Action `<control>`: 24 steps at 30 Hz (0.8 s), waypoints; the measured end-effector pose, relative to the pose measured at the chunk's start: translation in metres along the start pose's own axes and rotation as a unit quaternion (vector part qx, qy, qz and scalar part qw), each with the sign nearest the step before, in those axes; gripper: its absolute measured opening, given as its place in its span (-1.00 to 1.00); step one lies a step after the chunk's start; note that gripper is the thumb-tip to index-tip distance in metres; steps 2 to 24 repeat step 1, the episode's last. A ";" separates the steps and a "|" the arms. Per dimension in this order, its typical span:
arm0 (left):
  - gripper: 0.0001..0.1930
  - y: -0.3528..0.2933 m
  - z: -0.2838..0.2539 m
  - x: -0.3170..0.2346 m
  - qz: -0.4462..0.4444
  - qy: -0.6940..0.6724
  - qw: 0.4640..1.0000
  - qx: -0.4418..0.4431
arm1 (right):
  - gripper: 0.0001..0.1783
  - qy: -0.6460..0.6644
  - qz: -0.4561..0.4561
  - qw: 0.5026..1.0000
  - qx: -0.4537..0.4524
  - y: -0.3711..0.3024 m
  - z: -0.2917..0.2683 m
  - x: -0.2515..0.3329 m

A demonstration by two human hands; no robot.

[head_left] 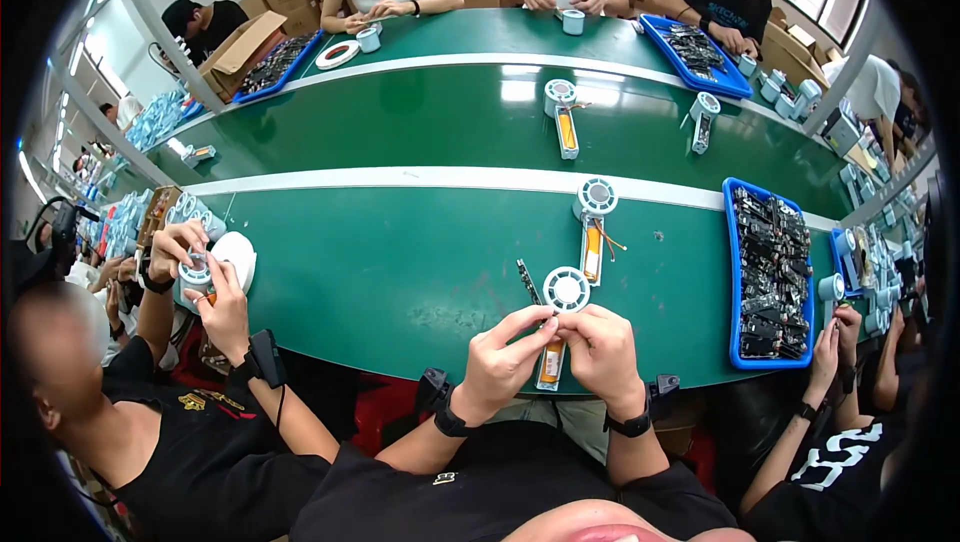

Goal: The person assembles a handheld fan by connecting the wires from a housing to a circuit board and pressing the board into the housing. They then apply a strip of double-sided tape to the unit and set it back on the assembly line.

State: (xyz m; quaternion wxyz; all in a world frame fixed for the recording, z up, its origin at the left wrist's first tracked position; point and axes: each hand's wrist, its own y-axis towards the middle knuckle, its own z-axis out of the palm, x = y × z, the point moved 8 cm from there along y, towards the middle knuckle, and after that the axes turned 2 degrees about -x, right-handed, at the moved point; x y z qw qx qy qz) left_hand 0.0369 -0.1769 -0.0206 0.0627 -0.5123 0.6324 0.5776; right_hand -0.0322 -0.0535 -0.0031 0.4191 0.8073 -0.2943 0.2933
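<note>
Both my hands pinch a small handheld fan (567, 289) just under its round, white-grilled head. Its handle is uncovered and points toward me, with an orange battery (550, 362) showing inside. My left hand (503, 358) has thumb and fingertips pressed together at the neck; my right hand (604, 352) closes on the same spot from the other side. The fingertips hide what lies between them. A thin dark circuit board (526, 279) sticks up beside the fan head on the left. Just beyond lies another uncovered fan (597, 198), with thin wires loose at its side.
A blue tray (733, 272) of dark circuit boards stands on the green table (400, 262) to the right. More uncovered fans (562, 112) lie on the green strip beyond the pale rail (440, 178). Co-workers sit left, right and opposite; one at left handles a fan (196, 272).
</note>
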 end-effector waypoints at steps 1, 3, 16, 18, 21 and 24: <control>-0.74 0.000 0.001 0.002 0.003 0.012 1.000 0.003 | -0.86 0.013 0.020 1.000 0.002 -0.002 0.000 -0.006; -0.74 0.000 0.001 0.002 0.003 0.012 1.000 0.003 | -0.86 0.013 0.020 1.000 0.002 -0.002 0.000 -0.006; -0.74 0.000 0.001 0.002 0.003 0.012 1.000 0.003 | -0.86 0.013 0.020 1.000 0.002 -0.002 0.000 -0.006; -0.74 0.000 0.001 0.002 0.003 0.012 1.000 0.003 | -0.86 0.013 0.020 1.000 0.002 -0.002 0.000 -0.006; -0.74 0.000 0.001 0.002 0.003 0.012 1.000 0.003 | -0.86 0.013 0.020 1.000 0.002 -0.002 0.000 -0.006; -0.74 0.000 0.001 0.002 0.003 0.012 1.000 0.003 | -0.86 0.013 0.020 1.000 0.002 -0.002 0.000 -0.006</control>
